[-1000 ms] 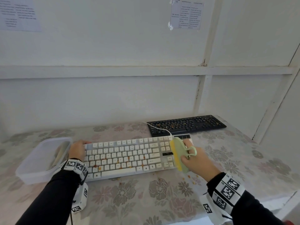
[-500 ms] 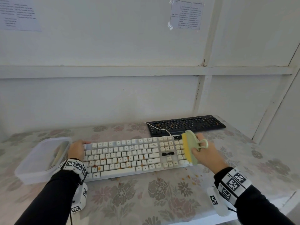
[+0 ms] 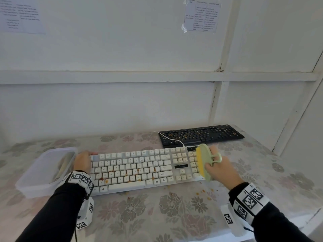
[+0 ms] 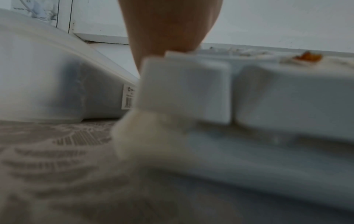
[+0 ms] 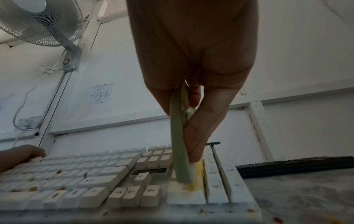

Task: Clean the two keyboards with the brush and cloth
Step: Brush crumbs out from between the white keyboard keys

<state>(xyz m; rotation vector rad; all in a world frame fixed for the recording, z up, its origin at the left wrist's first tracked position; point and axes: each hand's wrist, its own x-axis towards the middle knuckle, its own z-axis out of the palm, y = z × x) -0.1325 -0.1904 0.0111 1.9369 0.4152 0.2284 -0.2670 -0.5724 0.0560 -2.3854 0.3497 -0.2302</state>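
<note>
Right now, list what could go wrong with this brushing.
1. The brush works at the white keyboard's right end, so swept crumbs may land on the tablecloth, where some already lie.
2. Orange stains on the lower keys look sticky; bristles may smear them.
3. The left hand steadies only the far end; hard strokes might shift the board.

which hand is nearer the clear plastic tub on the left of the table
Left. The left hand rests on the white keyboard's left end, right beside the clear plastic tub. The right hand grips the green brush at the keyboard's far right end.
</note>
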